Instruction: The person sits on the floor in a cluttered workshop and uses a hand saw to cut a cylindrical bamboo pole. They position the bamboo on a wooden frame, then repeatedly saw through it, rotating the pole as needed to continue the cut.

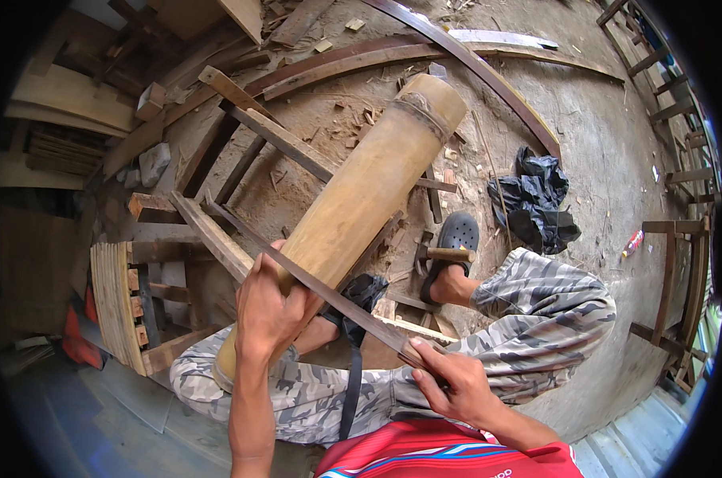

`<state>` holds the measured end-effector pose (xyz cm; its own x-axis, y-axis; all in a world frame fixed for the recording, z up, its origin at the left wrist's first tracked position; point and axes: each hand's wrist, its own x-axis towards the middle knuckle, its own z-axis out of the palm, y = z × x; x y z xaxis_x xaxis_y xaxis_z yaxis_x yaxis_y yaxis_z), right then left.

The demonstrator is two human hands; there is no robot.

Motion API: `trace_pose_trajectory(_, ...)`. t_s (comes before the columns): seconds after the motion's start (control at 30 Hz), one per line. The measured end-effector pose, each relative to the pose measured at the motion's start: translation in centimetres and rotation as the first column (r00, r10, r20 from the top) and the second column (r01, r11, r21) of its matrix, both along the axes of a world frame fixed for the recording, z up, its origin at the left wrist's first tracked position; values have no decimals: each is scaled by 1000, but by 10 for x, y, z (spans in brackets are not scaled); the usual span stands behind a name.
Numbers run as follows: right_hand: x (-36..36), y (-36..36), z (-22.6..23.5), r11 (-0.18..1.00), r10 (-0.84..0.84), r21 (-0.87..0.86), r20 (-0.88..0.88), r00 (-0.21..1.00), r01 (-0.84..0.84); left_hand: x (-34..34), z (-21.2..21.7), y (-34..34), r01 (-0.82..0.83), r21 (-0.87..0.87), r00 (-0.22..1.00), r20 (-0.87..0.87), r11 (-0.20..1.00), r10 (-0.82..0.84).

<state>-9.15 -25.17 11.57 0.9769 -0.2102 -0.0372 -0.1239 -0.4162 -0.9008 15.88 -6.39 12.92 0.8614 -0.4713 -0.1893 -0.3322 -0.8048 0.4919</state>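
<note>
A thick tan bamboo pole (pixel 369 171) slants from my lap up to the far middle, with a ringed joint near its far end. My left hand (pixel 269 311) is closed around its near part, fingers on the left side and thumb close to the blade. Across the bamboo lies a long, dark, tapering handsaw (pixel 337 303); its teeth are too small to make out. My right hand (pixel 452 378) is closed on the saw's wider near-right end, over my lap. The narrow tip points up and left, past my left hand.
Wooden frame pieces (pixel 277 139) stand beyond and left of the bamboo. A hammer (pixel 448 254) lies by my clog (pixel 459 233). Crumpled black plastic (pixel 536 199) lies to the right, near a long curved wooden strip (pixel 488 76). Wood chips litter the ground.
</note>
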Motion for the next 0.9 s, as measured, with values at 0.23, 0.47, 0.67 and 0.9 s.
trace_pose_trajectory(0.23, 10, 3, -2, 1000, 8, 23, 12, 1000, -8, 1, 3, -4, 9, -23, 1000, -20, 1000, -10)
trace_pose_trajectory(0.47, -1, 2, 5, 1000, -6, 10, -21, 1000, 6, 1, -2, 0, 51, -52, 998, 43, 997, -49)
trace_pose_trajectory(0.67, 34, 10, -3, 1000, -1, -22, 54, 999, 3, 5, -4, 0, 69, -106, 996, -43, 992, -74)
trace_pose_trajectory(0.9, -14, -3, 16, 999, 21, -44, -86, 996, -25, 2, -5, 4, 29, -81, 999, 39, 996, -26)
